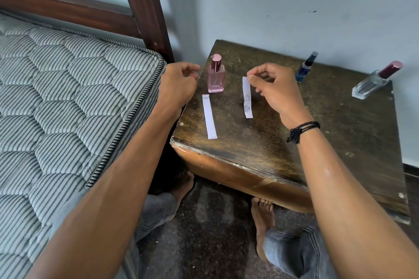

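A pink perfume bottle (215, 77) with a rose cap stands upright on a dark wooden bedside table (260, 142). My right hand (274, 89) pinches the top end of a white paper strip (247, 99) that hangs down with faint marks on it, just right of the bottle. A second white paper strip (209, 116) lies flat on the table in front of the bottle. My left hand (180, 85) hovers at the table's left edge beside the bottle, fingers loosely curled, holding nothing.
A dark blue bottle (305, 68) and a clear bottle with a maroon cap (376, 80) stand at the table's back right. A striped mattress (68, 97) and wooden bed frame (145, 7) lie to the left. My bare feet are on the floor below.
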The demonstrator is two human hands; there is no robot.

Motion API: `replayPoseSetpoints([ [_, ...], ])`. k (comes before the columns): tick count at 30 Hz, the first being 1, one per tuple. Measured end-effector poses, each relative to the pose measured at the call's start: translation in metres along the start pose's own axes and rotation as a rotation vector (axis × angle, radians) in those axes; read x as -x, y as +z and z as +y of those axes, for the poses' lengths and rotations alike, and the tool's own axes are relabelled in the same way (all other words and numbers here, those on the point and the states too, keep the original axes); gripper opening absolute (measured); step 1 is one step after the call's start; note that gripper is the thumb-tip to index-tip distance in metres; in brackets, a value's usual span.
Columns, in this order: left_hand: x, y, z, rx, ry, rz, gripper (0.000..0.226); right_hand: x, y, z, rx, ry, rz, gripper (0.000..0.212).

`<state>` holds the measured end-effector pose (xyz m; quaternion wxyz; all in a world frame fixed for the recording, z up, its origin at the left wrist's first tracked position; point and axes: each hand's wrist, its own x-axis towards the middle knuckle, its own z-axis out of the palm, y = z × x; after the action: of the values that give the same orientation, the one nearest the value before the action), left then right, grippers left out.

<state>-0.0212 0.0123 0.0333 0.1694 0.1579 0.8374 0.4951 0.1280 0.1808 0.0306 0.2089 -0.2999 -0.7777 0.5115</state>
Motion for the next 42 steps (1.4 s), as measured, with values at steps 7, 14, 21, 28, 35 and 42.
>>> replayPoseSetpoints([
  [7, 0.002, 0.003, 0.001, 0.124, -0.098, -0.024, 0.030, -0.003, -0.002, -0.007, -0.129, -0.045, 0.124, 0.012],
  [14, 0.001, 0.001, 0.002, 0.136, -0.113, -0.012, 0.029, -0.007, 0.005, -0.003, -0.211, 0.005, 0.227, 0.011],
  [21, 0.017, -0.007, 0.015, 0.129, -0.123, 0.324, 0.017, -0.020, 0.011, -0.005, -0.327, 0.069, 0.287, 0.014],
  [28, 0.085, 0.037, 0.020, -0.216, 0.403, 0.290, 0.010, -0.045, 0.028, 0.000, -0.248, 0.091, 0.271, 0.017],
  [35, 0.087, 0.068, -0.002, -0.694, 0.630, 0.046, 0.049, -0.066, 0.034, 0.006, -0.178, 0.098, 0.252, 0.008],
  [42, 0.067, 0.073, -0.010, -0.840, 0.670, -0.152, 0.069, -0.077, 0.034, 0.006, -0.174, 0.186, 0.248, 0.009],
])
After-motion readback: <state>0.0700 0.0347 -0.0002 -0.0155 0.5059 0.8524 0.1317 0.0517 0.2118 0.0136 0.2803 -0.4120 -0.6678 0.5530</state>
